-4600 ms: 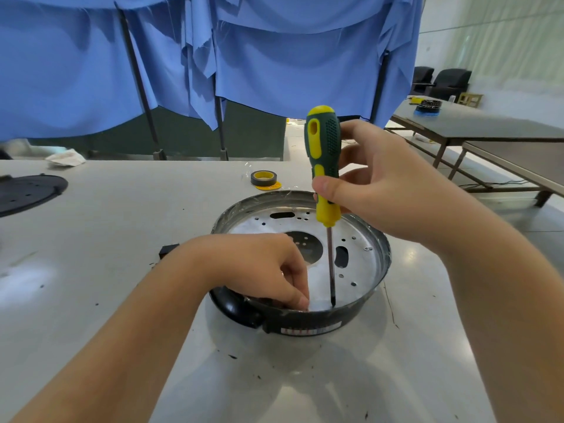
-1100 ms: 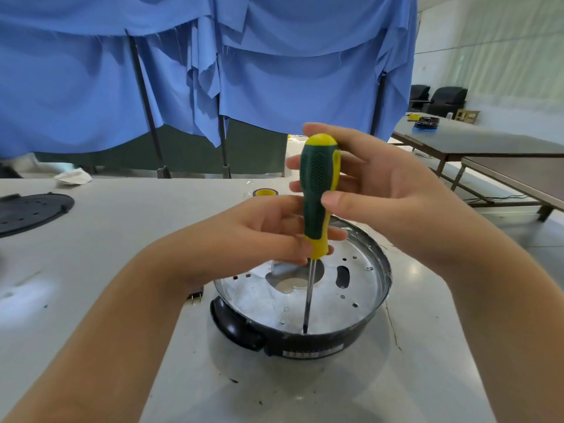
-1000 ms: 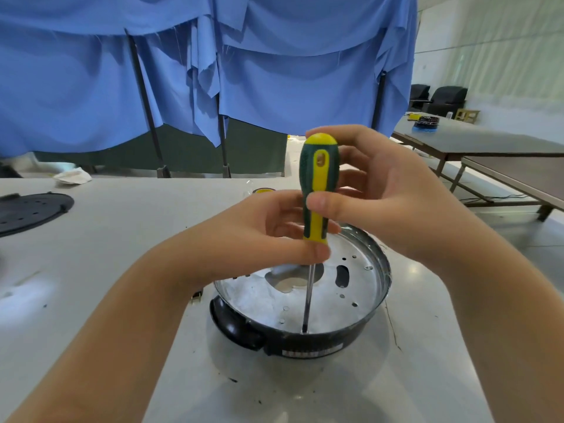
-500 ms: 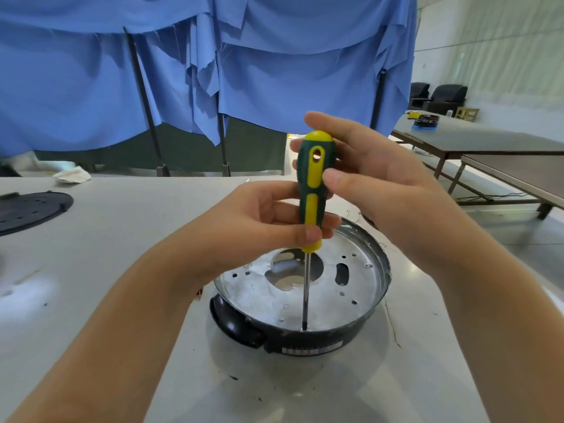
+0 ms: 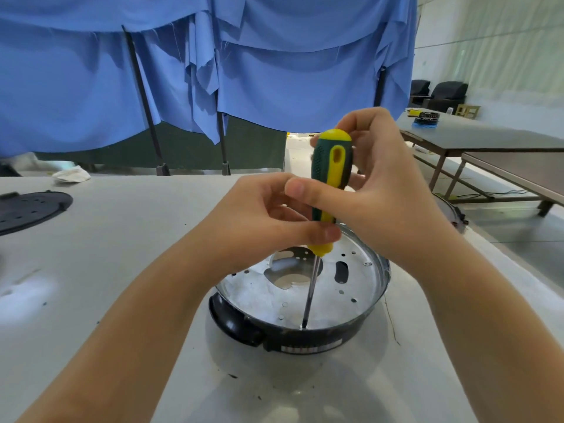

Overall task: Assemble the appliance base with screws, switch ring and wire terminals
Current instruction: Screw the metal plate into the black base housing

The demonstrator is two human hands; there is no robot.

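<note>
The round appliance base [image 5: 360, 334], black outside with a perforated silver metal plate inside, stands on the table in front of me. A green and yellow screwdriver [image 5: 331, 166] stands nearly upright over it, its tip down on the plate near the front rim. My right hand [image 5: 375, 190] grips the upper handle, thumb across the front. My left hand [image 5: 259, 221] pinches the yellow lower end of the handle with thumb and fingers. The screw under the tip is too small to make out.
A black perforated disc [image 5: 27, 209] lies at the table's far left, with a crumpled white cloth [image 5: 71, 174] behind it. Blue fabric hangs on poles at the back. Dark tables [image 5: 488, 141] stand to the right. Another round part's rim [image 5: 451, 212] shows behind my right wrist.
My left hand came up from inside the base and took the lower handle. Over the last second my right hand shifts its grip round the handle while the tip stays at the same spot.
</note>
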